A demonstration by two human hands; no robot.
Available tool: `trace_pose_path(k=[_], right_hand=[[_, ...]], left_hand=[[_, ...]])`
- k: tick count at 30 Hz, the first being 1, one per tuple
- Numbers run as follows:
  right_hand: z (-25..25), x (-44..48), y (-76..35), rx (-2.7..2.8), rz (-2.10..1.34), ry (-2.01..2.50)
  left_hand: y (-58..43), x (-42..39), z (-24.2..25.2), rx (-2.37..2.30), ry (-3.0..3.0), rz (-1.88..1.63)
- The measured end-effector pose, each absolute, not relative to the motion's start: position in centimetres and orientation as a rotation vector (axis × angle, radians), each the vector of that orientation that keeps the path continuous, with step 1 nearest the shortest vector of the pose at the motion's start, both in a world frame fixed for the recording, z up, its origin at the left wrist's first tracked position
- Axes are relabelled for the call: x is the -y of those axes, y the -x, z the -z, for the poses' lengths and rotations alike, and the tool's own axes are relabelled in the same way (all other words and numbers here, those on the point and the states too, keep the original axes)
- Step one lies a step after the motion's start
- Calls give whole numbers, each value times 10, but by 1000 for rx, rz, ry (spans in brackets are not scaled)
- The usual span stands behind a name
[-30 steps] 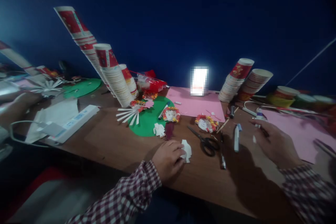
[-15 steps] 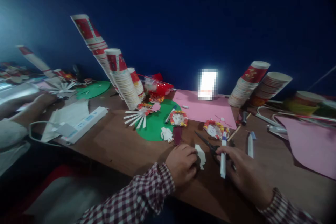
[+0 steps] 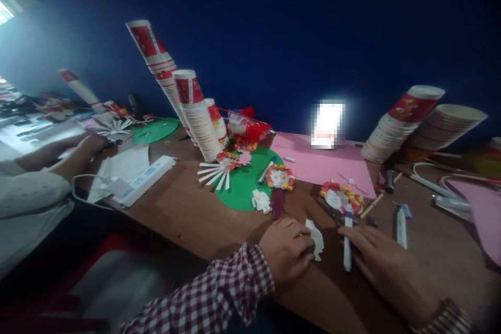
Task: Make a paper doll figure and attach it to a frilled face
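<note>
Holding a marker (image 3: 347, 250), right hand (image 3: 381, 255) neared white cutout (image 3: 317, 240).

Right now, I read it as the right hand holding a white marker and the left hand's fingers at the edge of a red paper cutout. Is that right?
Not quite: the paper cutout at the left hand is white, not red, as the head view shows. The right hand does hold a white marker.

Your 2 hands sit near each other, left hand (image 3: 287, 250) palm-down with fingers bent, forearm (image 3: 203, 292) slanting from lower left, right hand (image 3: 385, 258) angled inward, fingers gripping.
</note>
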State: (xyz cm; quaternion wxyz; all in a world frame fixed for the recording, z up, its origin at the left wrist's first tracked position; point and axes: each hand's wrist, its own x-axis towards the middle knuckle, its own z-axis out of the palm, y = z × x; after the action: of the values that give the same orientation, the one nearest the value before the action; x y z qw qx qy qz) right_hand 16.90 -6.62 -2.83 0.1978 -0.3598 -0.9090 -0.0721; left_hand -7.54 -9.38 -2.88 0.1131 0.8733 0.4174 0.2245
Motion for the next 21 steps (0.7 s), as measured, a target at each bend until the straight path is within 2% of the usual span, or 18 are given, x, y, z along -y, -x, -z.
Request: trace_pose_path(k=[7, 13, 16, 21], right_hand=[[25, 65, -174, 2510, 157, 1041], [8, 71, -160, 2234, -212, 1098], [-4, 73, -148, 2102, -519, 1150], [1, 68, -139, 2006, -732, 1133]], left_hand=[[76, 94, 28, -1235, -2555, -646], [76, 94, 29, -1257, -2559, -579], [77, 95, 27, -1232, -2561, -582], [78, 94, 25, -1211, -2530, -627]])
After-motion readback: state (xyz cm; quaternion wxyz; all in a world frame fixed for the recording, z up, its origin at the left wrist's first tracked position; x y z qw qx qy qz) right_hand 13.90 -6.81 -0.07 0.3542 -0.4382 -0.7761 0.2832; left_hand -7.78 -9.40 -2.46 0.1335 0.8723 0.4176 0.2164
